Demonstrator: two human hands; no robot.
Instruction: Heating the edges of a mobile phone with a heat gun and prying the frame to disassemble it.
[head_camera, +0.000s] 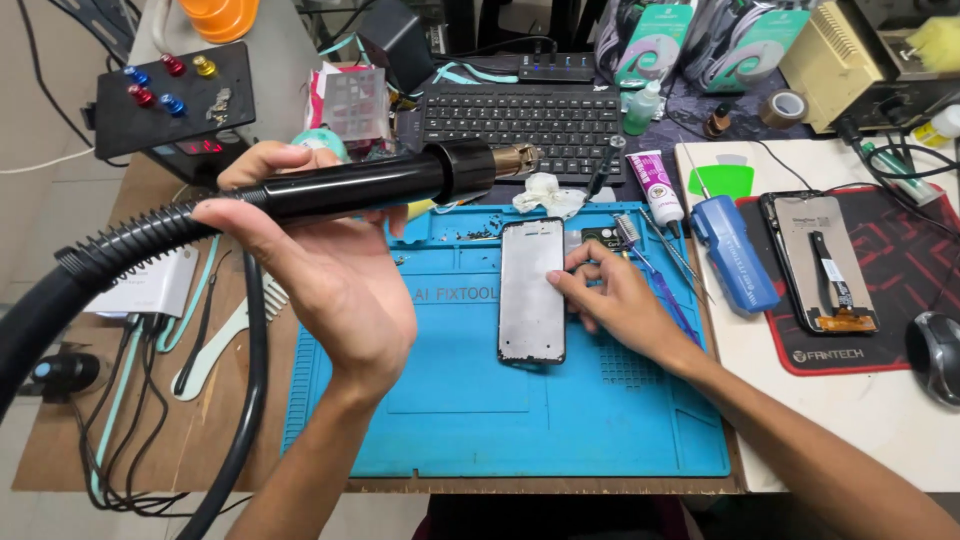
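Across the wooden bench (70, 440) I see a wide blue silicone work mat (480, 420), soft-looking, moulded with shallow rectangular trays along its top edge. At three o'clock from it lies a red and black mouse pad (900, 270) carrying a second opened phone (820, 262), its inner side up. At twelve o'clock sits a black keyboard (520, 120) with rows of matte keys.

Next in size is the hot-air wand (370, 185), a smooth black cylinder with a brass-coloured nozzle pointing toward two o'clock, trailing a ribbed black hose (90, 265) off toward eight o'clock. My left hand (330, 270) is closed round the wand's barrel, fingers curled over the top, thumb beneath, holding it well above the mat.

On the mat's centre lies the phone frame (532, 290), a flat dull-grey metal slab with rounded corners and a thin dark rim. My right hand (620, 300) rests at its three o'clock edge, mostly open, fingertips (560, 280) pressing the frame's side, grasping nothing.

Just beside, at two o'clock, stands a blue ridged plastic bottle (735, 250) lying on its side.
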